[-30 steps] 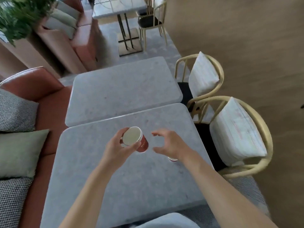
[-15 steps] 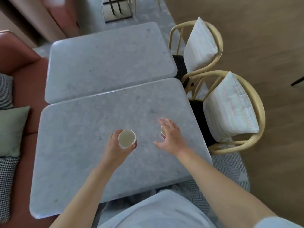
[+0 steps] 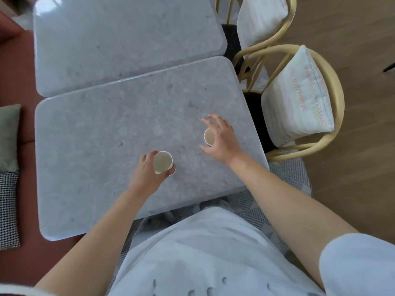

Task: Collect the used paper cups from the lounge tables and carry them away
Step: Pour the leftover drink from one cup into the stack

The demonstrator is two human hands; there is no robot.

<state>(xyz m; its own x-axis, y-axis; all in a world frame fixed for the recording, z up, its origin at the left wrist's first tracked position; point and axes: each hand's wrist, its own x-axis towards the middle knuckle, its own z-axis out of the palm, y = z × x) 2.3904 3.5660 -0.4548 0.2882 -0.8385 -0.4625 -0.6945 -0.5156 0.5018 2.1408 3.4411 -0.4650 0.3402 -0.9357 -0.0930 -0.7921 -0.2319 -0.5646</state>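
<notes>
My left hand (image 3: 149,171) grips a paper cup (image 3: 162,162) with a white rim and red wall, held upright just above the near grey stone table (image 3: 96,146). A second paper cup (image 3: 208,136) stands on the same table to the right, half hidden under my right hand (image 3: 222,139). That hand arches over it, fingers spread beyond the cup and thumb on its near side. A gap shows between the fingertips and the rim.
A second grey table (image 3: 119,39) butts against the far edge. Two wooden chairs with white cushions (image 3: 299,99) stand along the right side. A red sofa with cushions (image 3: 8,135) runs along the left. My light shirt fills the bottom of the view.
My head has tilted further down. The left hand turned its cup upright and lowered it. The right hand reached forward and now brackets the second cup.
</notes>
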